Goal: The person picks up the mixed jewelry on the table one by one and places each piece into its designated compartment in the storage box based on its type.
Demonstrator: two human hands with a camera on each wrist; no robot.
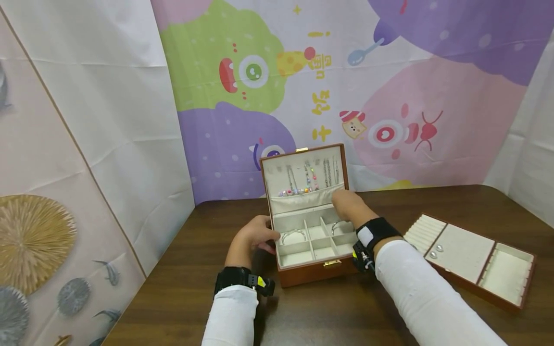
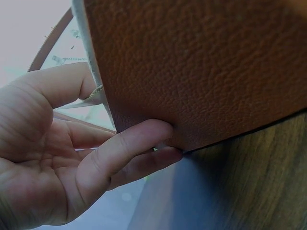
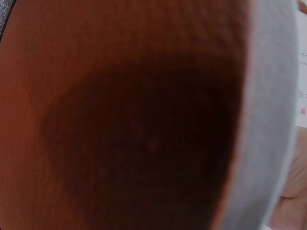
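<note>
A brown jewelry box [image 1: 303,276] stands on the table with its lid raised, its cream inside split into compartments. My left hand [image 1: 255,231] grips the box's left wall, one digit over the rim and other fingers against the leather outside [image 2: 206,72]. Close to that hand, a silver bracelet [image 1: 293,230] lies in a left compartment. Necklaces [image 1: 308,175], some with colored beads, hang inside the lid above a gathered pocket [image 1: 298,203]. My right hand [image 1: 349,207] is at the box's right rear, beside the pocket, its fingertips hidden. Below it shows another silver bracelet [image 1: 333,227].
A matching tray [image 1: 463,251] lies on the table [image 1: 190,288] to the right, with ring rolls [image 1: 424,229], pearl-like earrings [image 1: 439,248] and a side compartment. A cartoon-printed cloth [image 1: 277,86] hangs behind the table.
</note>
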